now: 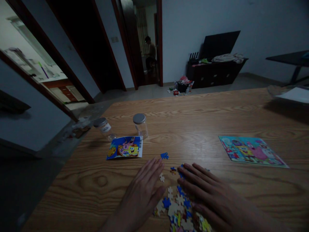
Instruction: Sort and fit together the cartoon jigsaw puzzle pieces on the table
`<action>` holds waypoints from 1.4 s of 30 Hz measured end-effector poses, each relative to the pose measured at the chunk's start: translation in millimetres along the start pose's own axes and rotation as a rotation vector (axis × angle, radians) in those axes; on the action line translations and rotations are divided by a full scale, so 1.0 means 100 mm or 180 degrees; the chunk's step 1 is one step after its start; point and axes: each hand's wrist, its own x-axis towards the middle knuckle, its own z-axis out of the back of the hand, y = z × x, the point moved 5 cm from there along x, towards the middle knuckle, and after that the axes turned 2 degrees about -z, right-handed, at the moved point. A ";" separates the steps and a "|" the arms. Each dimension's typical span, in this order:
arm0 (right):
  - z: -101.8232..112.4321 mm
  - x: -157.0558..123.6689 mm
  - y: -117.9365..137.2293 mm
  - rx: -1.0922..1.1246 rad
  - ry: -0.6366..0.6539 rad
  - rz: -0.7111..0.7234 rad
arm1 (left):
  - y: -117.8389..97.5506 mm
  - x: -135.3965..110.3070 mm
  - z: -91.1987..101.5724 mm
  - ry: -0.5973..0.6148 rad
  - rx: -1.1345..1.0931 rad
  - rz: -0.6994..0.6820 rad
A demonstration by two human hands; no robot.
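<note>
My left hand point(142, 193) lies flat on the wooden table point(205, 116), fingers stretched out, its edge against a heap of loose puzzle pieces point(180, 211). My right hand point(207, 193) rests open on the right side of the same heap, fingers spread over several blue and pale pieces. One blue piece point(164, 156) lies apart just beyond my left fingertips. Neither hand holds anything.
A cartoon picture card point(125, 147) lies ahead left, two metal-lidded clear jars point(140, 125) point(103, 127) behind it. A finished cartoon puzzle board point(251, 150) lies to the right. A white sheet point(294, 95) sits at the far right. A person sits in the distant doorway point(151, 53).
</note>
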 end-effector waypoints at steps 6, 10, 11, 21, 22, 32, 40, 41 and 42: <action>0.02 -0.01 -0.02 0.0245 -0.0172 0.0128 | -0.01 0.00 0.09 0.0194 -0.0406 -0.0176; 0.10 -0.04 0.02 0.0328 -0.0071 0.0194 | 0.04 -0.02 0.13 0.0221 -0.0704 -0.0433; 0.12 -0.04 0.05 0.0329 0.0010 0.0259 | 0.03 -0.02 0.13 0.0230 -0.0717 -0.0548; 0.17 0.06 0.34 0.0123 -0.0545 0.0620 | -0.13 -0.05 0.17 0.0221 -0.0325 -0.1007; 0.16 0.06 0.35 0.0112 -0.0571 0.0677 | -0.14 -0.05 0.17 0.0213 -0.0287 -0.1033; 0.11 0.03 0.44 0.0099 -0.0539 0.0729 | -0.34 -0.05 0.27 -0.0012 -0.0323 -0.1396; 0.04 0.01 0.55 0.0112 -0.0622 0.0797 | -0.35 -0.04 0.29 -0.0092 -0.1240 -0.1082; 0.03 0.01 0.55 0.0168 -0.0647 0.0796 | -0.34 -0.04 0.28 -0.0105 -0.1336 -0.1018; 0.04 0.01 0.54 0.0233 -0.0663 0.0780 | -0.34 -0.04 0.28 -0.0125 -0.1420 -0.0950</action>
